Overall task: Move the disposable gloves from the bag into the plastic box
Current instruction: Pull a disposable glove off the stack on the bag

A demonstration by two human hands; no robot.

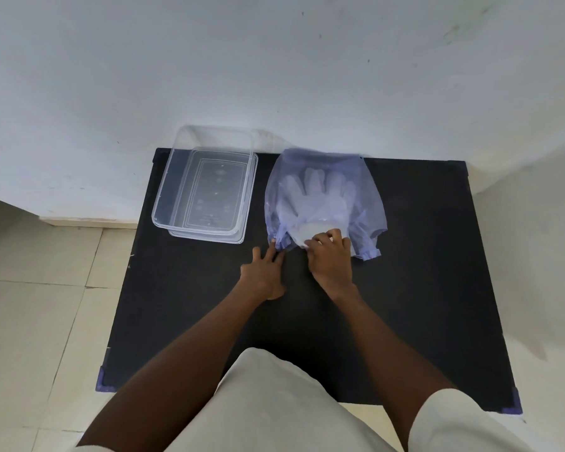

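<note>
A translucent blue bag lies flat on the black table, its gathered mouth facing me. Clear disposable gloves show through it, fingers pointing away from me. My right hand is at the bag's mouth, fingers pinched on the cuff end of the gloves that sticks out. My left hand rests flat with spread fingers, its fingertips pressing the bag's left mouth edge to the table. The clear plastic box stands open and empty to the left of the bag.
The table stands against a white wall, with the box at its back left corner. Tiled floor lies to the left. My light trousers fill the bottom of the view.
</note>
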